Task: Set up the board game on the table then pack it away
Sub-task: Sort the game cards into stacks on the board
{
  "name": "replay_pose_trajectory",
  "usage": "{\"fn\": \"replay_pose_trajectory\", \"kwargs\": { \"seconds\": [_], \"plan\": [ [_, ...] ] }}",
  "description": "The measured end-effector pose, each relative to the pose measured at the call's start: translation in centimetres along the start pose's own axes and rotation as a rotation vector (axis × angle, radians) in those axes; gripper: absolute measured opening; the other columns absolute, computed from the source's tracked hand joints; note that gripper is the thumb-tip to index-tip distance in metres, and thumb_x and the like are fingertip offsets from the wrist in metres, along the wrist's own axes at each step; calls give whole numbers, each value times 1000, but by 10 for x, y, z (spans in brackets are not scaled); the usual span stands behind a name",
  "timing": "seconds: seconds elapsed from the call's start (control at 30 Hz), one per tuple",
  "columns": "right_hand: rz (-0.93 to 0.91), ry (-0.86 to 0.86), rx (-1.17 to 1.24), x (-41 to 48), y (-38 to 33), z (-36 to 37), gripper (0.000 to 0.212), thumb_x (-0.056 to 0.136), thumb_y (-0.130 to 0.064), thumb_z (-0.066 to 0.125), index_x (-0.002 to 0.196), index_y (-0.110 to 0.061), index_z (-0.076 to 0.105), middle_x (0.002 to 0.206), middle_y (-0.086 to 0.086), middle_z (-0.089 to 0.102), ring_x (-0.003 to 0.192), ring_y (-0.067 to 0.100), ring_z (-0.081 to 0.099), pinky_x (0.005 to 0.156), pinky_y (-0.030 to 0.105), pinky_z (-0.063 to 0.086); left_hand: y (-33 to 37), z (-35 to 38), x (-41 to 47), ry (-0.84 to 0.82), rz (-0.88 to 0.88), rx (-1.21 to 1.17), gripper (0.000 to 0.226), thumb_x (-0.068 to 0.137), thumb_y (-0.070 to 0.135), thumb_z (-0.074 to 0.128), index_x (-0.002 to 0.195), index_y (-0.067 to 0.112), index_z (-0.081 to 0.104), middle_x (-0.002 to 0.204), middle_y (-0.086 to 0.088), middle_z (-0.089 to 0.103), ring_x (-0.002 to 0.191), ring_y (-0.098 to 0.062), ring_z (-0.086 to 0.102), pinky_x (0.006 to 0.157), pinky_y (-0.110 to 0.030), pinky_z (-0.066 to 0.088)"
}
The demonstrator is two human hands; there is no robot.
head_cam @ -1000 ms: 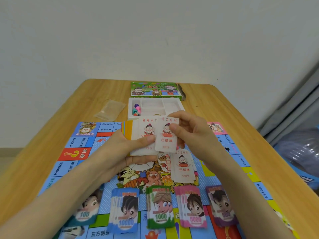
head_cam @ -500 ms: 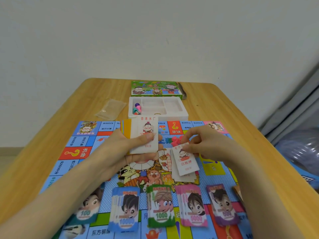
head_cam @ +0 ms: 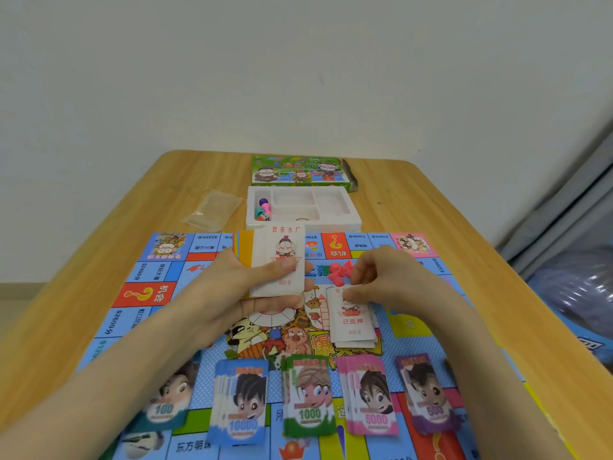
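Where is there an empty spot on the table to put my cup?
Bare wood shows left of the game board, around the clear plastic bag, and along the table's right side past the white tray. The board's middle is crowded: both hands, card piles and the row of money stacks.

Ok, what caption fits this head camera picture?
Left hand holds cards; right hand lays one on the pile.

Wood-grain table [head_cam: 414, 207], smooth, faint sheen. Printed game board [head_cam: 149, 270], flat, slightly glossy. White moulded plastic tray [head_cam: 331, 207], semi-gloss. Printed cardboard box [head_cam: 298, 171], glossy. Clear, crinkled plastic bag [head_cam: 214, 209]. Thin matt paper cards [head_cam: 353, 322], white with red print. Colour-printed paper banknotes [head_cam: 310, 396] in stacks. Red plastic pieces [head_cam: 340, 270], smooth.
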State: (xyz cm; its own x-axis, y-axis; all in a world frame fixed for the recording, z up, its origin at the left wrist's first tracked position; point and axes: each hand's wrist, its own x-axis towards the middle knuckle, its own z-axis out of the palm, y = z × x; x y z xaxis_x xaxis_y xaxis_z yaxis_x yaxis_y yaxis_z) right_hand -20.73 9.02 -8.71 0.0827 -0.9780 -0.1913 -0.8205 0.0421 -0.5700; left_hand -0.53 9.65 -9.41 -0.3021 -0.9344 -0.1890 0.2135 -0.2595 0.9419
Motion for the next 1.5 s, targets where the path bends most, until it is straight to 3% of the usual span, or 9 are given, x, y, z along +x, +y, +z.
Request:
{"fn": "replay_pose_trajectory", "kwargs": {
  "seconds": [0.23,0.4,0.53,0.63,0.8,1.07,1.2,1.33,1.5],
  "plan": [
    [-63,76,-32,2,4,3,19,82,-31,71,78,-19,56,75,-9,50,64,3,46,51,17,33,0,0,1,4,-10,-12,40,62,13,69,102,9,64,91,-15,74,78,-29,73,51,-28,58],
    [-253,196,225,1,-9,5,22,88,-31,62,75,-13,60,65,-4,58,49,-4,48,50,10,36,1,1,0,-15,-7,8,41,63,12,68,103,9,64,88,-16,74,72,-27,73,50,-26,57],
    [-332,140,415,-3,-20,11,21,88,-31,60,79,-13,61,70,0,58,63,12,53,58,28,45,0,1,-1,-41,-4,45,40,63,12,69,103,11,65,87,-14,75,73,-26,73,51,-26,57],
    [-368,114,462,-6,-25,18,17,88,-31,62,76,-18,58,68,-6,55,65,15,50,57,25,40,0,1,-1,-62,6,79,41,62,13,70,103,16,66,89,-10,75,76,-26,73,53,-27,58],
    [-381,137,533,-4,-29,26,16,84,-25,68,74,-20,57,75,5,62,64,18,54,54,24,40,-1,4,-1,-83,11,97,42,59,8,71,100,16,66,84,-8,75,72,-23,73,50,-27,56],
    [-402,157,573,-7,-31,20,16,84,-10,68,72,-18,61,66,-2,59,53,4,51,51,15,42,-1,5,-1,-81,15,70,41,59,11,70,99,17,65,84,-7,75,72,-23,73,50,-29,57],
    [-407,153,558,-10,-32,16,10,89,-5,61,85,-13,66,67,1,56,49,0,50,49,12,42,0,5,-1,-77,10,27,37,62,14,68,98,17,66,83,-5,75,73,-22,73,50,-30,58],
    [-397,154,607,-11,-32,16,23,89,0,59,91,-22,65,66,0,57,51,-1,53,51,13,44,0,4,-2,-65,6,5,35,63,15,66,98,15,65,84,-6,75,73,-22,73,49,-29,58],
    [-319,171,735,-10,-29,13,15,82,1,67,84,-14,64,72,13,63,57,8,60,52,17,48,1,4,-1,-59,12,-6,36,62,15,66,98,16,65,86,-8,75,72,-23,73,49,-29,57]
  ]
}}
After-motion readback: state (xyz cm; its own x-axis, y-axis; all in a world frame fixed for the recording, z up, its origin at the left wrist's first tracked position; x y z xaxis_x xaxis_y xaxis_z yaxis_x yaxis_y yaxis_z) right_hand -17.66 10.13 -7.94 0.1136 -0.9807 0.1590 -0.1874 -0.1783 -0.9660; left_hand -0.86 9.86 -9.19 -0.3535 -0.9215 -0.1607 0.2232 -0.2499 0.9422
